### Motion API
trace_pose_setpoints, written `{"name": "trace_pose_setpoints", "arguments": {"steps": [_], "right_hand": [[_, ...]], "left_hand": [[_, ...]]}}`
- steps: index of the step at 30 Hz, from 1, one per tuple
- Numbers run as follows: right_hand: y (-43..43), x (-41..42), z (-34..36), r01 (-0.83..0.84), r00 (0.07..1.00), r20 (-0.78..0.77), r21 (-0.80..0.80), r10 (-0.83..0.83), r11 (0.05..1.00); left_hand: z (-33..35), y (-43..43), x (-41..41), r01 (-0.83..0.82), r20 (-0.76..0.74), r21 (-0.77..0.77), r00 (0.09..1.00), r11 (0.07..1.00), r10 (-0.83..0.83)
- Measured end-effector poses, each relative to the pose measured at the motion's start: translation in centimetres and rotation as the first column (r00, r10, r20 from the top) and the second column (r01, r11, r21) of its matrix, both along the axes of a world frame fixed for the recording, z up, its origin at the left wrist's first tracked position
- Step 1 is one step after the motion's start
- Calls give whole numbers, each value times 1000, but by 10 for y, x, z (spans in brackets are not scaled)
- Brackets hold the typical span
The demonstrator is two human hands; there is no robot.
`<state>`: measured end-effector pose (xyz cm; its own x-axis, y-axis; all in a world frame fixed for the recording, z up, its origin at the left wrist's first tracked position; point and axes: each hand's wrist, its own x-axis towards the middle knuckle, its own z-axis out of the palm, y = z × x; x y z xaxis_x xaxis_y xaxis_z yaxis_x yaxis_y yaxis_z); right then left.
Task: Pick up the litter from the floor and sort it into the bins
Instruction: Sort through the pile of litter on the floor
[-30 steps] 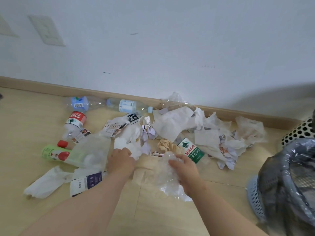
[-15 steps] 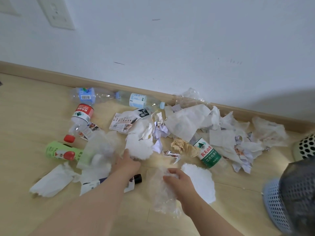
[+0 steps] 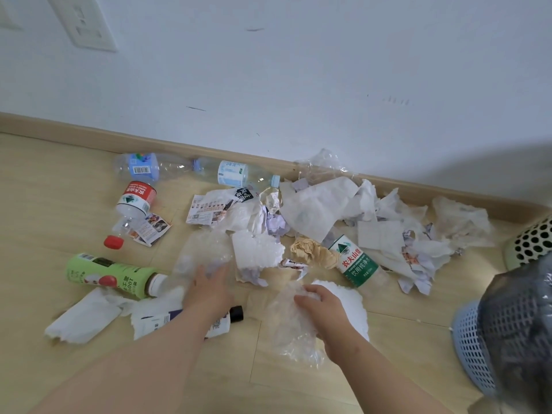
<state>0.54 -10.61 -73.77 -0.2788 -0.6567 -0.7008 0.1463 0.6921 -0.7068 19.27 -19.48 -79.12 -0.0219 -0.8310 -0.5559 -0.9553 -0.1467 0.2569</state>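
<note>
Your single head camera looked forward and down, wide-angle, near floor (image 3: 53, 180); wall (image 3: 298, 70) filled frame toward 12 o'clock; litter pile (image 3: 298, 222) sat centre; blue bin (image 3: 469, 339) was cropped at 4 o'clock.

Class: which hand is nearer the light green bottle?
Left. The left hand is just right of the light green bottle; the right hand is farther right, gripping clear plastic.

My left hand (image 3: 209, 286) went off the tissue (image 3: 257, 249) & now lies on the clear film (image 3: 197, 252). Right hand (image 3: 321, 312) pulled its plastic (image 3: 291, 330) nearer to me, uncovering a white sheet (image 3: 357, 306).
</note>
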Motion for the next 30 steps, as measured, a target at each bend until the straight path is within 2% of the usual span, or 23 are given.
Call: {"name": "trace_pose_setpoints", "arguments": {"steps": [2, 4, 8, 13, 20, 22, 25, 30], "right_hand": [[0, -1, 1, 4, 1000, 2, -3, -4, 1000], [1, -2, 3, 7, 1000, 5, 0, -7, 1000], [3, -10, 11, 30, 1000, -3, -2, -30, 1000], [1, -22, 21, 60, 998, -10, -14, -60, 998], [1, -31, 34, 94, 995, 22, -59, -93, 994], [3, -33, 38, 101, 995, 27, -64, -100, 993], [6, -34, 42, 110, 994, 31, -67, -108, 992], [12, -36, 45, 96, 995, 17, -55, -95, 994]], "left_hand": [[-7, 11, -1, 142, 74, 105, 986, 984, -150], [-11, 20, -5, 250, 187, 54, 948, 967, -256], [-11, 28, -14, 312, 283, -53, 916, 949, -285], [-8, 35, -16, 363, 282, -81, 901, 928, -328], [-10, 47, -12, 479, 308, 15, 833, 877, -460], [-9, 49, -15, 485, 321, -35, 834, 874, -449], [-9, 44, -14, 406, 323, -186, 885, 895, -335], [-15, 46, -3, 422, 220, 29, 881, 906, -418]]}}
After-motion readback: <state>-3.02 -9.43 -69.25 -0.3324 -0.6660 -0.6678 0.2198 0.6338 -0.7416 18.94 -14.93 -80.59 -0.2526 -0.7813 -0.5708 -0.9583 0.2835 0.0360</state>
